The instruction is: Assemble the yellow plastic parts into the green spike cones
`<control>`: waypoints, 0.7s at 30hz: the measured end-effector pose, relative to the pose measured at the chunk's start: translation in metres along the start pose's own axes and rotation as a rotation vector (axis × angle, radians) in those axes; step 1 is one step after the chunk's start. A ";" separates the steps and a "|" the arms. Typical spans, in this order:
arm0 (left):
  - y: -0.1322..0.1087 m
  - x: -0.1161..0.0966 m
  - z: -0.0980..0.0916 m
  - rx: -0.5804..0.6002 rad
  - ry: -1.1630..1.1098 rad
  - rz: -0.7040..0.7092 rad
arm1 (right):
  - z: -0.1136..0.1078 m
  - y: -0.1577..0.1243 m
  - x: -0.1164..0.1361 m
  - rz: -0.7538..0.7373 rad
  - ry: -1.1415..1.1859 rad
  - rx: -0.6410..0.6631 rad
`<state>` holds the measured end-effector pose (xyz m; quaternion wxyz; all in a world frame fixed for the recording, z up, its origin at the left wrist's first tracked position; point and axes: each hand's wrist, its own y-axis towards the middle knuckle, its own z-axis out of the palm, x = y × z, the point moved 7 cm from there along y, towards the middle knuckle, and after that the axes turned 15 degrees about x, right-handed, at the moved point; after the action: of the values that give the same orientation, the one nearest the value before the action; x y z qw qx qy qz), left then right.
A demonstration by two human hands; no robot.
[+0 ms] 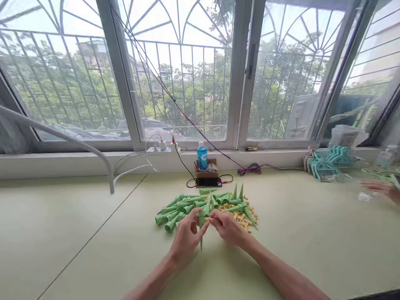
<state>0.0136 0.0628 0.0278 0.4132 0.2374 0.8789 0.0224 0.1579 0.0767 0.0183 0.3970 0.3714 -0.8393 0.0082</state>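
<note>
My left hand (185, 234) is closed around a green plastic spike (201, 242), its pointed end down, above the table. My right hand (229, 227) pinches a small pale yellow piece (206, 220) against the side of that spike. How far the piece sits in the spike is hidden by my fingertips. Just beyond my hands lie several more hollow green spikes (171, 225), mostly on their sides, with a few pointing up. A heap of small yellow pieces (242, 218) spreads among and to the right of them.
Behind the heap stand a blue bottle (202, 157) in a small cardboard box (213, 166) and a phone (208, 182) with cables. Teal hangers (328, 163) are piled at right, near another person's hand (383, 188). A grey curved tube (101, 160) hangs at left.
</note>
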 end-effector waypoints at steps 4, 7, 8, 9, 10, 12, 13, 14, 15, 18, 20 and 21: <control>0.000 -0.002 0.001 0.003 -0.003 0.007 | -0.001 -0.001 0.000 -0.003 -0.015 -0.007; 0.000 -0.004 0.000 0.010 -0.002 0.014 | -0.001 0.000 0.002 -0.006 -0.024 -0.007; 0.000 -0.005 0.000 0.012 0.000 0.015 | -0.002 0.000 0.002 -0.005 -0.021 -0.009; 0.000 -0.005 0.000 0.012 0.001 0.015 | -0.003 0.000 0.003 -0.002 -0.017 -0.011; 0.000 -0.006 -0.001 0.011 0.001 0.015 | -0.003 0.000 0.004 0.002 -0.011 -0.011; 0.000 -0.007 -0.002 0.005 -0.002 0.014 | -0.004 -0.001 0.005 0.011 0.006 -0.006; 0.000 -0.008 -0.002 0.000 -0.005 0.014 | -0.004 -0.001 0.006 0.013 0.016 -0.002; 0.001 -0.008 -0.003 -0.004 -0.008 0.013 | -0.004 -0.001 0.006 0.015 0.027 0.000; 0.001 -0.009 -0.003 -0.008 -0.011 0.013 | -0.004 -0.001 0.007 0.015 0.039 0.003; 0.001 -0.009 -0.003 -0.015 -0.018 0.008 | -0.004 -0.002 0.006 0.015 0.066 0.007; 0.001 -0.008 -0.002 -0.011 -0.022 0.006 | -0.003 -0.002 0.006 0.017 0.069 0.009; 0.001 -0.007 -0.002 -0.007 -0.023 0.007 | -0.002 -0.002 0.005 0.018 0.066 0.009</control>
<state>0.0167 0.0606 0.0346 0.4241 0.2391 0.8731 0.0243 0.1585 0.0729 0.0229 0.4229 0.3653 -0.8288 0.0275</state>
